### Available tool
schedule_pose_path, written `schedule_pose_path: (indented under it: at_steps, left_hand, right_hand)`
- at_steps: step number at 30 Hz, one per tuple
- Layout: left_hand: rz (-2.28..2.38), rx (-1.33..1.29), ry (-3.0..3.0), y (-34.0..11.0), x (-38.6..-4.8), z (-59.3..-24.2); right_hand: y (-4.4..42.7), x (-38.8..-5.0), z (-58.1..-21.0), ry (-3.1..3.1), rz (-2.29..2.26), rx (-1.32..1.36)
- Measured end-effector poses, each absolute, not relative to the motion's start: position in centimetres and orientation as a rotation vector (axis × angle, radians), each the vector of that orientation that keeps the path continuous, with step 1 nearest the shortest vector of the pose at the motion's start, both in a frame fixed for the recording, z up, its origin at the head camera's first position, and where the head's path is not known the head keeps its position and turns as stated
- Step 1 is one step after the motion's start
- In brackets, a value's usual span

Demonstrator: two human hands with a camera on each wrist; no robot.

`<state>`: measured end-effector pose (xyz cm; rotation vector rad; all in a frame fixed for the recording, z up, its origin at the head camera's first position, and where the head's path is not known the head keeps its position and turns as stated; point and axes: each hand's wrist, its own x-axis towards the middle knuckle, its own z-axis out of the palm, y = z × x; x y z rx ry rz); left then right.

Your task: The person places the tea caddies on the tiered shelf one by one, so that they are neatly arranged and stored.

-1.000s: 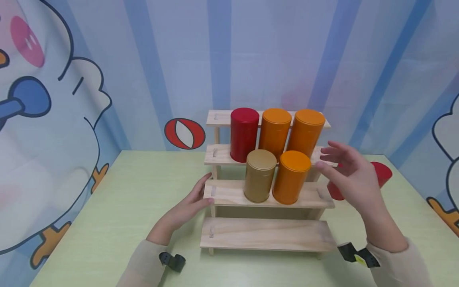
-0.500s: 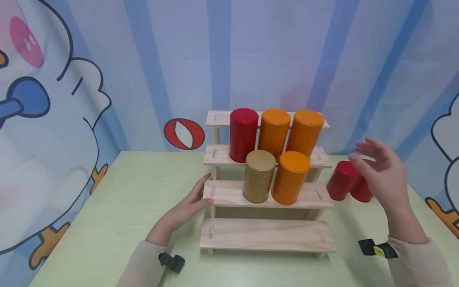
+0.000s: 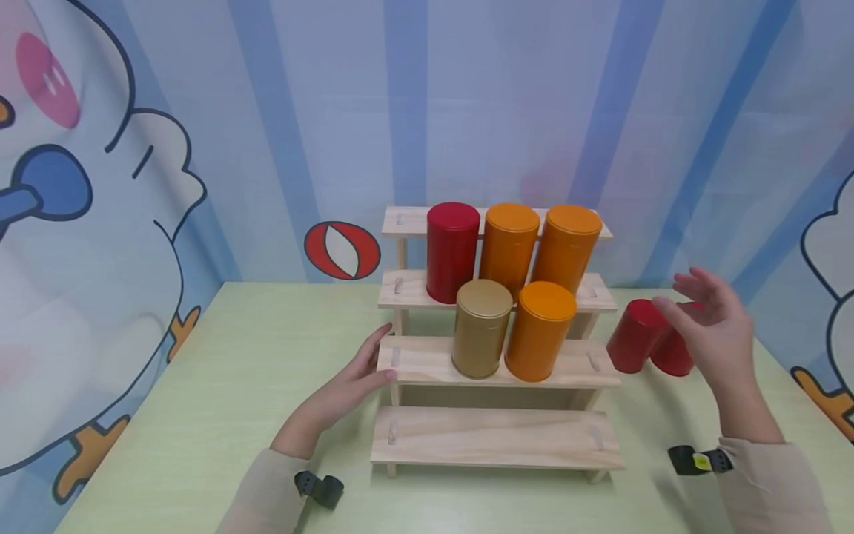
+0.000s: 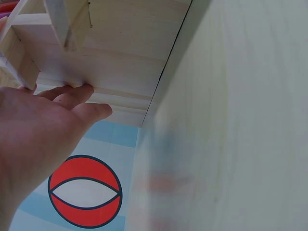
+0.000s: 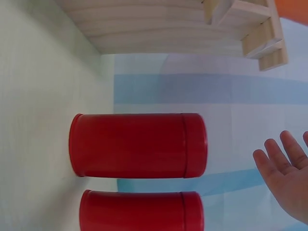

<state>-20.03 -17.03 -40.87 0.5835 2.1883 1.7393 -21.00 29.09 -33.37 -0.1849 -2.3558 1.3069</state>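
At its left end, my left hand (image 3: pixel 347 393) grips the wooden step rack (image 3: pixel 497 437), thumb by the front edge of the second-lowest step and fingers farther back. In the left wrist view the left hand (image 4: pixel 48 115) reaches in against the wood. My right hand (image 3: pixel 717 334) hovers, fingers apart and holding nothing, near two red canisters standing on the table: a left one (image 3: pixel 632 343) and a partly hidden right one (image 3: pixel 672 352). The right wrist view shows a gap between the right hand (image 5: pixel 288 178) and the nearer red canister (image 5: pixel 139 145).
A gold canister (image 3: pixel 480 334) and an orange canister (image 3: pixel 539 334) stand on the second-lowest step. Behind them, one step up, are a red canister (image 3: pixel 452 256) and two more orange ones (image 3: pixel 510 245). A printed curtain (image 3: pixel 494 111) hangs behind the table (image 3: pixel 267 356).
The right hand has moved right, away from the rack's side to the red canisters, then dipped slightly. The left hand has stayed on the rack, and the canisters have not moved.
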Motion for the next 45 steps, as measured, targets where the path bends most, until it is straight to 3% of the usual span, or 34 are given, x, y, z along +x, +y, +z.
schedule_pose_path:
  at_steps: [35,45]
  left_hand:
    - [1.755,0.583,2.171,-17.1,-19.9,-40.9]
    - [1.751,0.572,2.176,-17.1,-19.9,-40.9]
  right_hand:
    - [31.1,-24.3,-38.8,-2.509,1.335,-0.312]
    - [30.1,-23.7,-38.4,-2.571,1.325,-0.249]
